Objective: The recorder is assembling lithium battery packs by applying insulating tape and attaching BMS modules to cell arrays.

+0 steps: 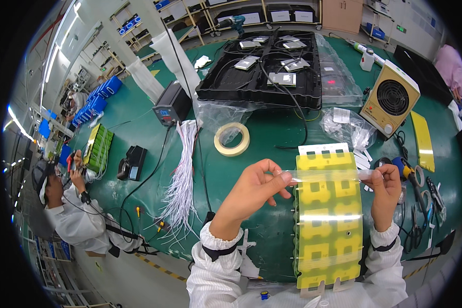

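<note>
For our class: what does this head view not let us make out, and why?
Yellow pack: underside; head view, hidden by its own top.
Clear strip: exact ends; head view, covered by the left hand and right hand.
Brown cabinet: top; head view, cut off by the upper edge.
Black box: readout; head view, too small.

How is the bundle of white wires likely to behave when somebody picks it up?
The bundle of white wires would probably be floppy, because its strands look thin and curve across the green table. They might also tangle, since they fan out and cross toward the near end.
</note>
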Available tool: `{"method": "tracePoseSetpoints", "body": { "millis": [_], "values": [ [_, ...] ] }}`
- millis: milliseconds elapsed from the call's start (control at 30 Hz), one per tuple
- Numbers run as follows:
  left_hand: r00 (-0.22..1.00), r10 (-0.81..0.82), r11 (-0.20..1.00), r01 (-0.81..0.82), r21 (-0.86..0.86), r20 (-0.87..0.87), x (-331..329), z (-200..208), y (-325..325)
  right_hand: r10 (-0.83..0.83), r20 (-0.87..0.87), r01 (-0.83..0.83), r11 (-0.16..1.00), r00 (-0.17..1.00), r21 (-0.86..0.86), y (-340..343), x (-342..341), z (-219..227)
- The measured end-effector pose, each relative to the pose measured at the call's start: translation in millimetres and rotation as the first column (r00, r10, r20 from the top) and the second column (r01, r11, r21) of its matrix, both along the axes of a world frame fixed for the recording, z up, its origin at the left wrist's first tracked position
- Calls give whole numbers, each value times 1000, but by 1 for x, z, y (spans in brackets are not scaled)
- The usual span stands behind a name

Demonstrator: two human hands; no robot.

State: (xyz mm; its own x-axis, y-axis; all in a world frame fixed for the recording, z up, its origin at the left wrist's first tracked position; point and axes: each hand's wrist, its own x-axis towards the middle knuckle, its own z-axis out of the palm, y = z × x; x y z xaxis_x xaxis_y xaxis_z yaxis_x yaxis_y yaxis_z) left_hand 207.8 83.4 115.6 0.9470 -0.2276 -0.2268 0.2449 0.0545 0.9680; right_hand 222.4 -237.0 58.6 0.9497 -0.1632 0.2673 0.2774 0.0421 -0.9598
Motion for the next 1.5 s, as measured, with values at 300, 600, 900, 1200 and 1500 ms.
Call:
{"method": "tracePoseSetpoints", "body": {
  "millis": [300, 600, 900, 1200, 1500],
  "values": [
    [1000, -21, 1000, 21, 0, -7, 2, -3, -1, 6, -7, -6, 1000, 1000, -12, -4, 1, -2],
    [1000, 3, 1000, -3, -15, -20, 3, -5, -3, 6, -13, -6, 1000, 1000, -18, -4, 1, 0],
    [1000, -8, 1000, 8, -18, 0, 5, -9, 0, 36, -25, -37, 998, 999, -53, 0, 0, 6],
    [1000, -30, 999, 30, -35, -6, 9, -12, 1, 33, -23, -34, 999, 999, -31, -4, 5, 3],
    [993, 120, 993, -120, 6, -15, 12, -15, -5, 31, -163, -23, 998, 986, 51, -2, 4, 12]
  ]
}}
